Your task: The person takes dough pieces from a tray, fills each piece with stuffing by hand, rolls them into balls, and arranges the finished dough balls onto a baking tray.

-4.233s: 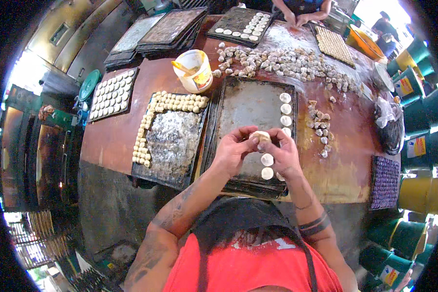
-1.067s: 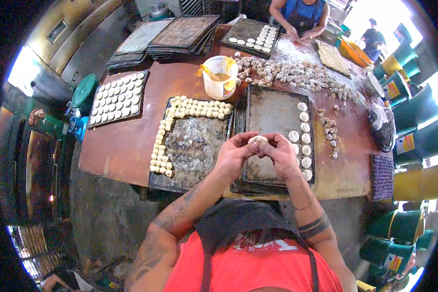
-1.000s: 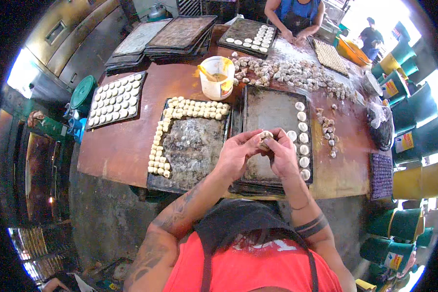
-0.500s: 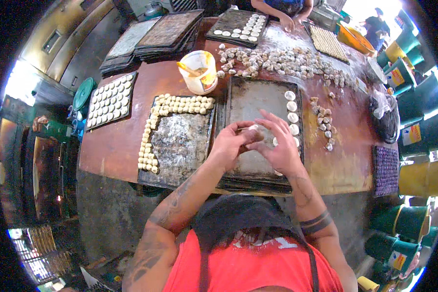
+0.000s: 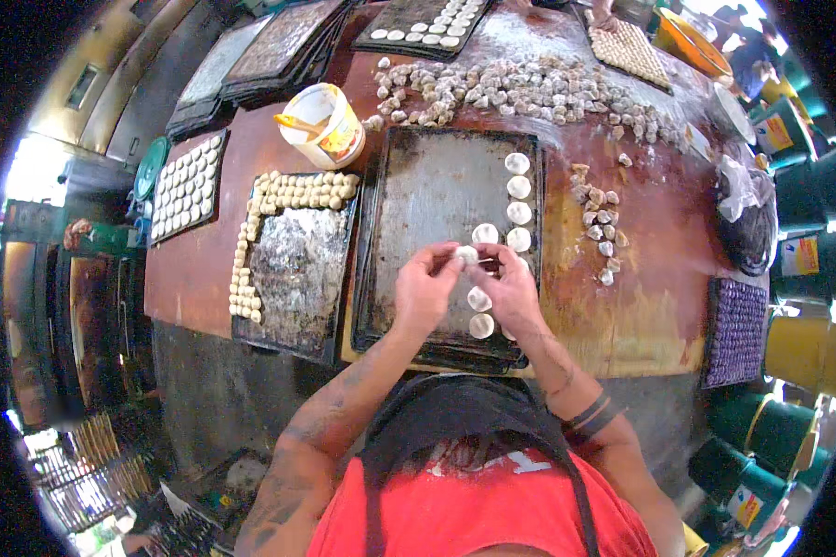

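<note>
A small white dough piece sits between the fingertips of both my hands, above a dark metal baking tray. My left hand pinches it from the left, thumb and fingers together. My right hand has its fingers bent around the other side. Flat round dough pieces lie in a column along the tray's right side, with a second, shorter column beside it; my right hand hides some. Left of this tray, another baking tray carries small dough balls along its far and left edges.
A white bucket with a yellow-handled tool stands beyond the ball tray. Brown floured lumps spread across the table's far side, a smaller group at right. Stacked trays stand far left. A co-worker's hand is over a far tray.
My view has shifted, so the table sits differently in it. My right hand's fingers, raised and spread before, are now bent in around the dough, which looks more rounded and gathered.
</note>
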A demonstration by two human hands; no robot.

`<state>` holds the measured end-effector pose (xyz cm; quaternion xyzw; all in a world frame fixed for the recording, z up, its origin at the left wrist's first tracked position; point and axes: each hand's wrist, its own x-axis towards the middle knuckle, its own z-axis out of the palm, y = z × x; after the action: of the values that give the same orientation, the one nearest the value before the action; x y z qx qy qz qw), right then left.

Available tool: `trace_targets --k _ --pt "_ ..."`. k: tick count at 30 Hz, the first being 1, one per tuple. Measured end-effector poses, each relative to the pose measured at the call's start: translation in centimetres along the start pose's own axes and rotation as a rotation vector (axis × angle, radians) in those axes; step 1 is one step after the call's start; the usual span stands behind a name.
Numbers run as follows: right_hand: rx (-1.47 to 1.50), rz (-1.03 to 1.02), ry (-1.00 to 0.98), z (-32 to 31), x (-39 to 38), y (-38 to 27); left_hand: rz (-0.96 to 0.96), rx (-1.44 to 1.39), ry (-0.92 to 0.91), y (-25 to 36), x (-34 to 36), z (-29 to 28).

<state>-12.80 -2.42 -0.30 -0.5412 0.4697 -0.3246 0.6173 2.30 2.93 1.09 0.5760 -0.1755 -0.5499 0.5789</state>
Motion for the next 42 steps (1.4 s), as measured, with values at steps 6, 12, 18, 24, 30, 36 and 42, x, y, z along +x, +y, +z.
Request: trace_targets --k 6,12,18,24,30,36,42 --pt "-0.477 -0.138 0.144 -3.4 10.3 -1.4 0.423 0.973 0.036 -0.7 -0.5 2.1" --pt "-1.157 -0.35 -0.019 -3.0 11.2 -0.3 0.33 0.931 -0.045 1.1 -2.4 -2.8" --pt "-1.034 -0.631 -0.392 -6.7 14.2 3.0 0.047 0.813 -0.091 1.7 -3.2 -4.8" --pt "-1.441 -0.489 0.215 -20.1 17.6 3.0 0.133 0.908 -0.047 3.7 -2.3 -9.1" --pt "-0.722 -0.457 0.356 -24.0 15.2 4.9 0.516 1.12 0.136 4.4 2.8 -21.1" --pt "0.797 -0.002 0.836 -23.3 4.8 7.3 0.635 1.609 0.811 8.4 9.6 -37.6" --pt "0.464 0.161 0.507 -13.7 -1.2 9.1 0.375 1.693 0.833 9.7 13.9 -42.6"
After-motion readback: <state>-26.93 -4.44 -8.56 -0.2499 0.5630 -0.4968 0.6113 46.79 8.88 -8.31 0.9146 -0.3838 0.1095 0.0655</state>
